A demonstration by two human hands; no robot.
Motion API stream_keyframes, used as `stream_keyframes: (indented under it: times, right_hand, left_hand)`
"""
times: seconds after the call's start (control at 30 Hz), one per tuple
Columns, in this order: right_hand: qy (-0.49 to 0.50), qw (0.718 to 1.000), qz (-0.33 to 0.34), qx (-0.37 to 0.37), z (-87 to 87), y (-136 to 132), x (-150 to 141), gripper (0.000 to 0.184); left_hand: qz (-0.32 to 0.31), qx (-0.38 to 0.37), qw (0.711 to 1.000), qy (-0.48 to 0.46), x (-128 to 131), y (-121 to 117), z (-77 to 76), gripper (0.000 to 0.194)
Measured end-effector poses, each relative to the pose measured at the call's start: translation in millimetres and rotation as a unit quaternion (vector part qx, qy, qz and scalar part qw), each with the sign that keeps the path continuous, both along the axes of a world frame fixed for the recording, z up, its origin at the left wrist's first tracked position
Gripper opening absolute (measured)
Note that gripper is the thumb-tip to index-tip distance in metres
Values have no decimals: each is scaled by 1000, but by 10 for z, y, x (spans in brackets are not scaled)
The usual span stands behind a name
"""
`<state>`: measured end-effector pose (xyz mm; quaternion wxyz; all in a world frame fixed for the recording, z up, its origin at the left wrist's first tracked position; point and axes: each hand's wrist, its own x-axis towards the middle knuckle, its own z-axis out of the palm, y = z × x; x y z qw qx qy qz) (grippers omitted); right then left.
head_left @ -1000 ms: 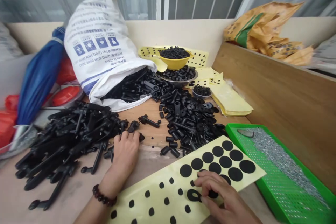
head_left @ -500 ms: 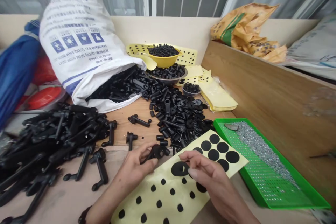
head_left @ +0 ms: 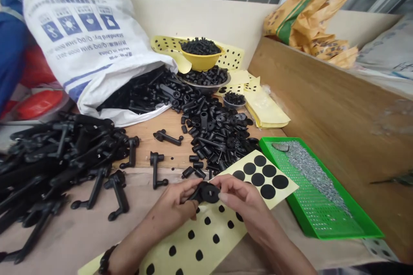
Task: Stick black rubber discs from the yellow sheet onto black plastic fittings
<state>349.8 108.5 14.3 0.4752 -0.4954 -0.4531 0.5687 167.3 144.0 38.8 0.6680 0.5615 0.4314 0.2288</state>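
At the lower centre of the frame both hands meet over a yellow backing sheet (head_left: 222, 223) dotted with black round pads. The left hand (head_left: 176, 206) comes in from the lower left, forearm angled up and to the right, a dark bead bracelet (head_left: 103, 262) at the wrist; its fingers curl closed around a black plastic crank handle (head_left: 196, 195). The right hand (head_left: 245, 204) comes in from the lower right, thumb and forefinger pinched on a black round disc (head_left: 209, 192) that sits against the handle's end. Just right of the sheet lies a green perforated tray (head_left: 355, 223). A pile of black handles (head_left: 58, 163) fills the left of the table (head_left: 80, 240).
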Motion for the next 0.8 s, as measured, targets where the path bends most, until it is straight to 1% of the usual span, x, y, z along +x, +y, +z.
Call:
stream_keyframes:
  times: [0.17, 0.3, 0.47, 0.63, 0.8]
  right_hand:
    - [-13, 1000, 9, 0, -16, -3, 3, 13]
    - [-20, 1000, 16, 0, -20, -13, 3, 12]
    - [-31, 999, 20, 0, 18, -16, -2, 13]
    - [-63, 997, 31, 19, 38, -9, 3, 13]
    - [-75, 996, 32, 32, 23, -17, 4, 11]
  left_hand:
    - [-11, 1, 1000, 7, -4, -15, 11, 52]
    - [-13, 8, 1000, 10, -27, -40, -31, 54]
    - [-29, 26, 999, 9, -59, -67, -66, 55]
    - [-47, 44, 998, 12, -78, -82, -59, 52]
    - [-55, 45, 997, 4, -90, -102, -63, 49]
